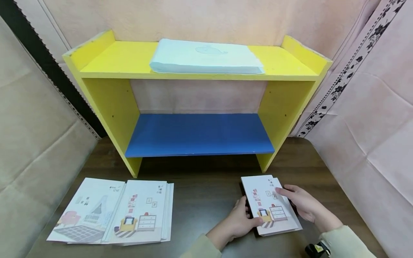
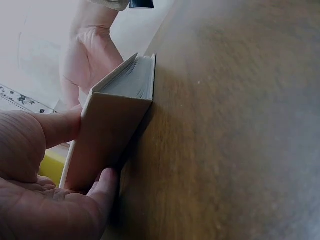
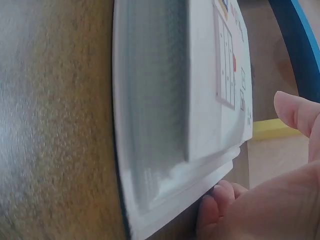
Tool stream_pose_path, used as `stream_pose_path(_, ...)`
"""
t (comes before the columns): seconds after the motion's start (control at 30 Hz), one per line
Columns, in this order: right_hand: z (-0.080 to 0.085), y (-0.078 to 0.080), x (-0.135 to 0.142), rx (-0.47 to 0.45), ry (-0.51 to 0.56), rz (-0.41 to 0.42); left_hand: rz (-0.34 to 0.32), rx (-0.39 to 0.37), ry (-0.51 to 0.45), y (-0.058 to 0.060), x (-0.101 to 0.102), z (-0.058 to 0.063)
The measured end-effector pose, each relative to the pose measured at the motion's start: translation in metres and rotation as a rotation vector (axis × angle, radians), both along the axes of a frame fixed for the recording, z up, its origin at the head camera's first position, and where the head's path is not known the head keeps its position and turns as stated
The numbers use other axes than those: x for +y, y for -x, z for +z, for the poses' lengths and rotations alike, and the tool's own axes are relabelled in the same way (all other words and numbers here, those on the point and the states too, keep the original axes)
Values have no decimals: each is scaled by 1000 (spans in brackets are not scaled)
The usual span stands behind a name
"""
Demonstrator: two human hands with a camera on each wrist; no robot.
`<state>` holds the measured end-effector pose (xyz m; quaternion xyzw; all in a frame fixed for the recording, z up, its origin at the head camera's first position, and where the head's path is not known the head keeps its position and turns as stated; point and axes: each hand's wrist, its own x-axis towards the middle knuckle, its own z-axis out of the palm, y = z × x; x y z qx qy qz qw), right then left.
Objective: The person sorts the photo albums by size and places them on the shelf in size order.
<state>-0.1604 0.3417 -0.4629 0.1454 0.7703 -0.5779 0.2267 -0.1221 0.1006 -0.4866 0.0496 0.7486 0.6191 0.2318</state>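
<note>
A thick white book [image 1: 269, 204] with furniture drawings on its cover lies slightly slanted on the table at the right. My left hand [image 1: 237, 222] grips it by the spine [image 2: 112, 135], thumb on the front cover and fingertips low along the spine. On the opposite side is my right hand [image 1: 304, 204], its thumb over the upper right of the cover in the head view. The right wrist view shows that thumb [image 3: 292, 110] raised off the cover and the other fingertips [image 3: 222, 197] close by the corner. Page edges [image 3: 155, 100] fan slightly beneath the cover.
Several similar white books [image 1: 142, 200] lie overlapping on the table at the left. Behind stands a yellow shelf unit [image 1: 119, 107] with a blue lower board [image 1: 200, 134]. A light blue flat package [image 1: 206, 57] rests on its top. Pale curtains [image 1: 368, 143] hang on both sides.
</note>
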Motion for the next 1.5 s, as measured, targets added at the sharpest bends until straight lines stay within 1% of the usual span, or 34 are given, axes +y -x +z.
stream_pose_path(0.1,0,0,1,8,1,-18,-4,11,-3,0,-1,1)
stream_pose_path(0.23,2,0,1,11,42,-39,-5,25,-10,0,-3,1)
stream_pose_path(0.33,3,-2,-2,-3,97,-51,1,20,-6,1,-4,1)
stream_pose_path(0.37,4,-2,-3,-5,103,-47,1,19,1,1,-4,0)
stream_pose_path(0.43,7,-3,-6,-5,100,-62,2,16,5,2,-4,0)
stream_pose_path(0.6,11,-5,-13,31,34,-83,-7,-15,-4,6,-8,-3)
stream_pose_path(0.67,12,-6,-17,60,-2,-77,-14,-45,-13,9,-13,-4)
stream_pose_path(0.73,14,-8,-22,97,-41,-60,-28,-77,-38,12,-19,-4)
stream_pose_path(0.8,16,-10,-27,133,-79,-52,-44,-109,-88,16,-25,-4)
stream_pose_path(0.87,17,-11,-32,166,-88,-40,-53,-139,-134,18,-30,-3)
stream_pose_path(0.97,22,-14,-40,219,-92,-21,-56,-145,-163,17,-37,1)
stream_pose_path(1.1,29,-19,-48,296,-105,-2,-57,-115,-179,10,-45,12)
stream_pose_path(1.3,40,-27,-58,350,-27,-8,-62,-68,-229,-1,-54,30)
stream_pose_path(1.4,46,-30,-62,375,-14,-15,-43,-45,-244,-5,-57,37)
stream_pose_path(1.5,50,-32,-67,396,18,-33,-4,10,-242,-9,-59,41)
